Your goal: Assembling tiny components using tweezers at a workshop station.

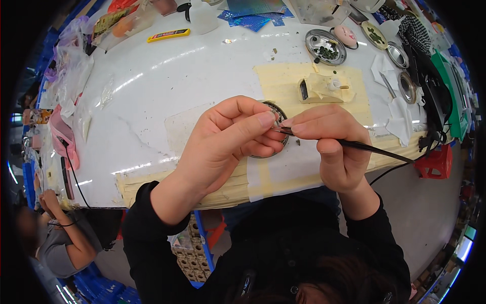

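Observation:
My left hand [223, 131] is closed in a pinch over the worktable, thumb against index finger, on a tiny shiny piece too small to name. My right hand [339, 144] grips slim black tweezers [377, 150]. Their tips meet the left fingertips at that small piece. Directly beneath the fingers lies a round dark-rimmed dish [260, 155], mostly hidden by both hands. Beyond the right hand, a small tape-wrapped block [321, 90] with a whitish peg on top rests on a yellowish taped sheet [362, 81].
A metal dish of dark green bits [326, 48] stands at the far right, near a pink oval object [346, 35]. A yellow cutter [169, 35] and a white bottle [203, 19] lie toward the back. Another person [66, 238] sits at left; a red stool [436, 163] is at right.

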`<state>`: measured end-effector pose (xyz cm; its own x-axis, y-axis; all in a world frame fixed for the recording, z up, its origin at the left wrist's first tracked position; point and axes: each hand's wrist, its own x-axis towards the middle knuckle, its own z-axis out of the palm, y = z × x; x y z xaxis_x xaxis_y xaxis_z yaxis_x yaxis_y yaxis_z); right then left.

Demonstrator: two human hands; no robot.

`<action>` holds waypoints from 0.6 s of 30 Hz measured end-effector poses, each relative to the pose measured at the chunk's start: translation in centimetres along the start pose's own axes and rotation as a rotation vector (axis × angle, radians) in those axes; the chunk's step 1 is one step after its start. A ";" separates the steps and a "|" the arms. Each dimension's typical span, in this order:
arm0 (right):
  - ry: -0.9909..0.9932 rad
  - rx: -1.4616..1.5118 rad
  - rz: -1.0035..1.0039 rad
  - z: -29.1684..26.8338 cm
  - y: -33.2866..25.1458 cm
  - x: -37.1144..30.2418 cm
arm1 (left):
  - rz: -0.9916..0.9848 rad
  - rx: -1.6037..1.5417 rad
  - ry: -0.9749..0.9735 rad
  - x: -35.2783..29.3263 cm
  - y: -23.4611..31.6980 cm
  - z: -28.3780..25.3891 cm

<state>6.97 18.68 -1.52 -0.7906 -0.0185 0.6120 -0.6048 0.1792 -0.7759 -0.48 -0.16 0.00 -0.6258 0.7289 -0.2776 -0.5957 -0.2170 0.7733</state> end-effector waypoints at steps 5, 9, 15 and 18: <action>0.013 0.022 0.004 0.0 0.2 -0.2 | 0.010 0.003 0.001 0.0 -0.1 0.0; 0.043 0.055 0.004 0.0 0.6 -0.5 | 0.019 0.003 -0.003 0.0 0.0 0.0; 0.049 0.092 0.031 0.1 0.4 -0.4 | 0.018 0.004 -0.006 0.0 -0.1 -0.1; 0.045 0.088 0.029 0.1 0.4 -0.4 | 0.015 -0.008 -0.009 -0.1 -0.1 -0.1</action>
<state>7.01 18.65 -2.07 -0.8042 0.0299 0.5936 -0.5891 0.0915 -0.8028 -0.44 -0.26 -0.09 -0.6300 0.7313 -0.2614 -0.5905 -0.2325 0.7728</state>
